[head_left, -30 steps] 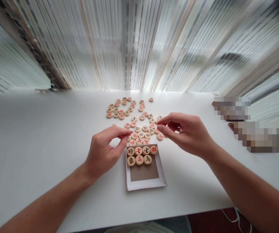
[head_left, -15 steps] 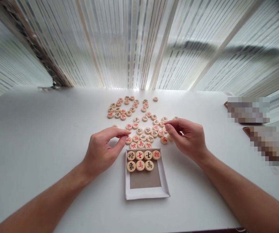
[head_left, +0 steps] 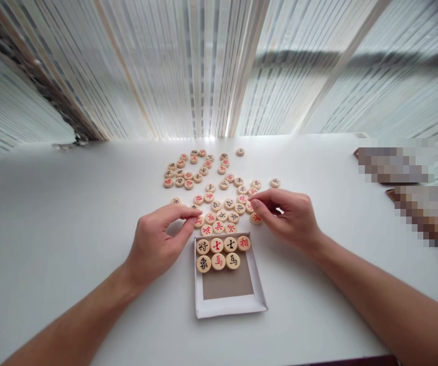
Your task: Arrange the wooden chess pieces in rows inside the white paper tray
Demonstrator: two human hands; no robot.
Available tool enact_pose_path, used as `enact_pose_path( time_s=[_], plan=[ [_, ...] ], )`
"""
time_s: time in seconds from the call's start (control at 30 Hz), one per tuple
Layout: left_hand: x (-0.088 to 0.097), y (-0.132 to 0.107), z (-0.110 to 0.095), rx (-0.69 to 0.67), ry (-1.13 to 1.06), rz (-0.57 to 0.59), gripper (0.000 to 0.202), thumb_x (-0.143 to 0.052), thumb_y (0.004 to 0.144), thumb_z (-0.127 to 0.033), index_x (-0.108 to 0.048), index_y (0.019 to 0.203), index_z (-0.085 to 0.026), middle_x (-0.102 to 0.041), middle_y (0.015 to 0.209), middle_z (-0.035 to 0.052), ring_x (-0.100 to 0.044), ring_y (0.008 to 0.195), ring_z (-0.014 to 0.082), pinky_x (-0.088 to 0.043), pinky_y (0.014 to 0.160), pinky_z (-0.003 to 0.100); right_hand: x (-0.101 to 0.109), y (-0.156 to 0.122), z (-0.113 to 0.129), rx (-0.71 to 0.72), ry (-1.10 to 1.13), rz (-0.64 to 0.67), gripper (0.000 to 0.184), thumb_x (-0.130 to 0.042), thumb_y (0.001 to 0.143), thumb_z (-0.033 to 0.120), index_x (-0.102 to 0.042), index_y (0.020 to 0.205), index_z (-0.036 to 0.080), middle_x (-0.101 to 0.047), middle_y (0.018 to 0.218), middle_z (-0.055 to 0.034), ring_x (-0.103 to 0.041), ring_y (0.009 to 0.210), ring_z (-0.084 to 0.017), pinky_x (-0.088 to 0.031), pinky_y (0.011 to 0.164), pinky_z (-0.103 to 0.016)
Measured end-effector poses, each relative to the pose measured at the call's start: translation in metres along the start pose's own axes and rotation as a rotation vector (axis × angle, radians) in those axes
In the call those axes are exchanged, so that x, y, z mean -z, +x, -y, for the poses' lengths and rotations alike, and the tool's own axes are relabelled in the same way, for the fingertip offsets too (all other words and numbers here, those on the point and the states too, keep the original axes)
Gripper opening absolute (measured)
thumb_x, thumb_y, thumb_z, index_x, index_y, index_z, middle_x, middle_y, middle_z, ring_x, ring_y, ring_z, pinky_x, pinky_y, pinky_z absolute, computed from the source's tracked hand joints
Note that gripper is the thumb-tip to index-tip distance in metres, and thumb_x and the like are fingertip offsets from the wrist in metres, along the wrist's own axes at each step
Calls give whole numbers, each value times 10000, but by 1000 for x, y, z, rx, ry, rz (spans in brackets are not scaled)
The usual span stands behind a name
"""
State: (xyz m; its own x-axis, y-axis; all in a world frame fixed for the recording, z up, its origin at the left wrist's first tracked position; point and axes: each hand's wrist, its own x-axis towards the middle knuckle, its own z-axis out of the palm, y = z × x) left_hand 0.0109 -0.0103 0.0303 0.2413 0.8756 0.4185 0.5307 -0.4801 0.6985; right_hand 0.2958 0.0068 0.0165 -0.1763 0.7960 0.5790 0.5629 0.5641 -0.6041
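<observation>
Near the upper left corner of a shallow white box [head_left: 224, 306], my left hand [head_left: 155, 239] has thumb and index finger brought together. Its fingertips are beside a Chinese chess piece with a red character [head_left: 199, 221], partly covering it; no piece shows between them. My right hand [head_left: 293, 216] makes a similar pinch over the right side of the loose pieces, close to another red-marked piece [head_left: 256, 218]. Whether its tips touch a piece I cannot tell. Inside the box, several round pieces stand in two rows, including a red-marked horse piece [head_left: 218, 262] and a black-marked one [head_left: 233, 261].
Several loose wooden pieces [head_left: 188, 176] lie scattered beyond the box on the white table [head_left: 69, 213]. One piece [head_left: 275, 182] lies apart at the right. Two blurred-out objects [head_left: 390, 165] are at the right edge. Striped curtains [head_left: 184, 66] hang behind the table.
My right hand has moved slightly left and down over the loose pieces. The view has shifted a little. My left hand keeps its pinch by the box, and the pieces in the box are the same.
</observation>
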Motion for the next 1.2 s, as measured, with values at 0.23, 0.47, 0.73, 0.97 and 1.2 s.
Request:
enact_pose_path(
  time_s=[0.23, 0.47, 0.73, 0.97, 1.2],
  plan=[
    [-1, 0, 1, 15, 13, 5, 149, -688, 966, -193, -824, 1023, -217, -843, 1016, 47, -792, 953, 220, -633, 819, 307, 1, -1, 0, -29, 12, 8, 145, -691, 968, 231, -785, 879, 166, -728, 665, -14, -518, 502, -107, -422, 475, -246],
    [-3, 2, 4, 31, -3, 32, 180, -660, 961, -155, -821, 998, -225, -838, 980, 48, -787, 917, 218, -630, 769, 308, 1, 0, 1, -102, 21, 10, 162, -681, 957, 262, -777, 850, 188, -688, 621, -1, -516, 497, -119, -411, 469, -259],
    [-4, 1, 8, 28, -33, 60, 216, -625, 981, -117, -815, 1006, -219, -824, 970, 44, -775, 912, 205, -618, 829, 326, 1, 0, 0, -115, 40, 16, 171, -684, 961, 255, -775, 841, 175, -699, 631, -7, -520, 502, -115, -412, 471, -249],
    [-3, 2, 6, 24, -13, 46, 217, -625, 982, -120, -812, 1005, -225, -830, 990, 47, -779, 928, 215, -621, 836, 339, 1, 0, -1, -124, 23, 8, 171, -683, 960, 258, -772, 838, 177, -665, 601, 3, -501, 501, -114, -410, 475, -250],
    [2, 0, 4, 24, 28, -33, 215, -622, 994, -133, -811, 1020, -233, -825, 1064, 41, -773, 1017, 216, -610, 941, 342, 0, -1, -4, -282, 144, -34, 164, -672, 985, 319, -758, 1008, 181, -723, 670, -25, -651, 561, -158, -460, 491, -257]
  ],
)
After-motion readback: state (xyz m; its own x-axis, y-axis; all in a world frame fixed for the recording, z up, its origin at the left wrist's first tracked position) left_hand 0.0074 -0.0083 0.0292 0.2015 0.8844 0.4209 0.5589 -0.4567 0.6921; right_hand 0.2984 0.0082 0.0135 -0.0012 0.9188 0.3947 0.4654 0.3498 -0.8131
